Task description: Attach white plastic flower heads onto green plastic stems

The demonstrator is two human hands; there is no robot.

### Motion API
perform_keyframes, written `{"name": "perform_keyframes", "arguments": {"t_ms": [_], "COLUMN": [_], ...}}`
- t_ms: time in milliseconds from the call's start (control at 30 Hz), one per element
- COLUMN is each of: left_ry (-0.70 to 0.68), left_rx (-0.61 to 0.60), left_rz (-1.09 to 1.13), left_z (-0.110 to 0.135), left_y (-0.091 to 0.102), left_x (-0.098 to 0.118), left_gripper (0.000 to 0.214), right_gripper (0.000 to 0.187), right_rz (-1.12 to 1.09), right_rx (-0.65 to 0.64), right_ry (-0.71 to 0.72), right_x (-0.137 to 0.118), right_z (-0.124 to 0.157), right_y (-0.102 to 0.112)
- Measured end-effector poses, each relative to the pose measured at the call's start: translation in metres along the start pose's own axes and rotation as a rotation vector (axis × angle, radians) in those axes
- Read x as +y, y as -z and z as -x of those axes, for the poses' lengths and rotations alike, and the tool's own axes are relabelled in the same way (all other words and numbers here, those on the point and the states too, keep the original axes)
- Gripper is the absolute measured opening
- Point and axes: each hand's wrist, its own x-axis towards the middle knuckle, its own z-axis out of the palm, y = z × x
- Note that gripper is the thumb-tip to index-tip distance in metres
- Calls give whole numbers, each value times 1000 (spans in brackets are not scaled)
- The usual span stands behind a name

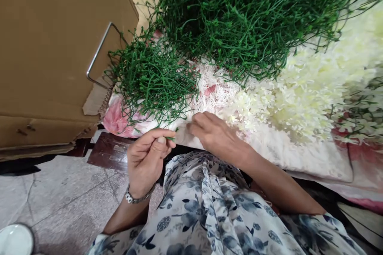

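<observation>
My left hand [149,155] is closed in a pinch on a thin green plastic stem [171,138] whose tip shows past the thumb. A beaded bracelet circles that wrist. My right hand [211,132] rests knuckles-up on the cloth beside it, fingers curled and pressed together at the stem's end; what they hold is hidden. Just beyond both hands lies a small tangle of green stems [152,79]. A much larger heap of green stems [245,16] fills the top. Cream artificial blossoms [311,91] spread to the right.
A big cardboard box [50,55] with a metal wire handle [98,53] stands at the left. A floral cloth [287,153] covers the work surface. Stone floor tiles and a white bowl [14,240] lie lower left. A dark wooden edge [109,152] shows below the cloth.
</observation>
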Motion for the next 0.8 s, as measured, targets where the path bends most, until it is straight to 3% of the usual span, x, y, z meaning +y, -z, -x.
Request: {"name": "perform_keyframes", "arguments": {"t_ms": [67,167,267,367,500,667,800], "left_ry": [-18,-54,-85,29,260,475,517], "left_rx": [1,-12,-64,-181,-401,-619,-721], "left_rz": [97,152,170,218,274,267,220], "left_z": [-5,-11,-15,-16,-18,-21,-21], "left_y": [-5,-17,-30,-45,-72,-112,-135], "left_x": [7,21,34,37,21,-5,-12], "left_gripper": [12,8,6,5,5,7,11], "right_gripper": [13,17,14,11,15,13,11], "right_rz": [46,60,24,-156,-357,-227,8], "right_rx": [-20,59,176,320,430,540,622], "right_ry": [52,95,23,-88,-275,-634,-841], "right_x": [0,0,2,5,13,34,49], "right_z": [-5,-4,10,38,92,158,197], "right_y": [-4,-8,-3,12,33,43,45]}}
